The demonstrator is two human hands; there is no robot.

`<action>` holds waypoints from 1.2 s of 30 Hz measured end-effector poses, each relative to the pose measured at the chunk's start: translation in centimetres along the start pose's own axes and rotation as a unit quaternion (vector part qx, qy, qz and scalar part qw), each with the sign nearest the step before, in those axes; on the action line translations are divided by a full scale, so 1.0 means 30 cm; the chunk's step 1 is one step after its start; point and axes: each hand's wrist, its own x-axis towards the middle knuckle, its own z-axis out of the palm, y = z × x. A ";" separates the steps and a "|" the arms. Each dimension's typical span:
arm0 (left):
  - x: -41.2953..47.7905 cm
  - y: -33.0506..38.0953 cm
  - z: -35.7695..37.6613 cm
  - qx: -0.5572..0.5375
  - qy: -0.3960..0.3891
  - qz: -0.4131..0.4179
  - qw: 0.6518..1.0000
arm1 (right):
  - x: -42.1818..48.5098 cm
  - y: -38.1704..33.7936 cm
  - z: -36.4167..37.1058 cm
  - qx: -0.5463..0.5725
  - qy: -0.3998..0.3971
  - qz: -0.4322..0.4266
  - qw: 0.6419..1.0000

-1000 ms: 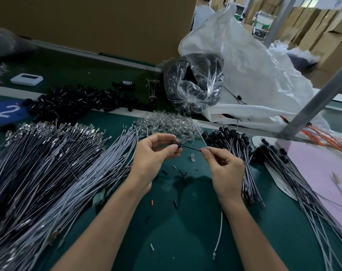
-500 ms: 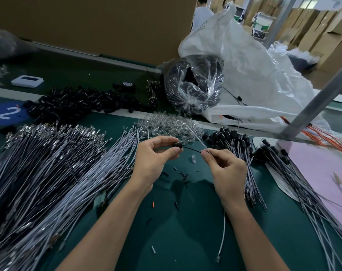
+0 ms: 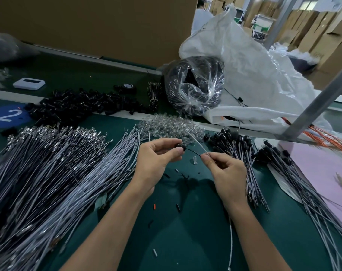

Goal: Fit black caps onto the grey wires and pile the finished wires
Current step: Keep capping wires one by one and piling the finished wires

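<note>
Hardly anything has shifted: both hands stay raised, wrists apart, over the green table mat (image 3: 185,241). Left hand (image 3: 156,161) pinches the small round black cap (image 3: 179,146) at its fingertips. Beside it, right hand (image 3: 227,173) pinches the thin grey wire (image 3: 231,243).

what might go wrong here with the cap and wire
The black cap is only pinched lightly by the left hand; it may slip and land among the loose bits on the green mat. The long tail of the grey wire trails below the right hand and might snag the capped wires beside it.
</note>
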 end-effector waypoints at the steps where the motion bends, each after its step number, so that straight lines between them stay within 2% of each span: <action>1: 0.000 -0.001 0.001 0.001 -0.003 0.000 1.000 | 0.000 0.000 0.002 0.000 -0.006 0.004 1.000; 9: -0.003 -0.012 0.019 0.032 -0.037 0.006 0.999 | -0.003 -0.014 0.003 -0.009 -0.024 -0.050 0.998; 12: -0.004 -0.013 0.021 0.009 -0.031 0.004 0.999 | -0.009 -0.012 0.007 -0.015 -0.029 -0.053 0.998; 17: -0.008 -0.015 0.031 -0.005 -0.037 0.000 0.999 | -0.007 -0.013 0.006 0.041 0.002 -0.034 0.999; 27: -0.005 -0.015 0.024 -0.057 -0.030 -0.011 0.998 | -0.007 -0.006 0.019 0.032 -0.021 -0.051 0.998; 36: -0.012 -0.014 0.034 -0.043 -0.024 -0.014 0.999 | -0.010 -0.020 0.018 0.012 0.052 -0.078 0.996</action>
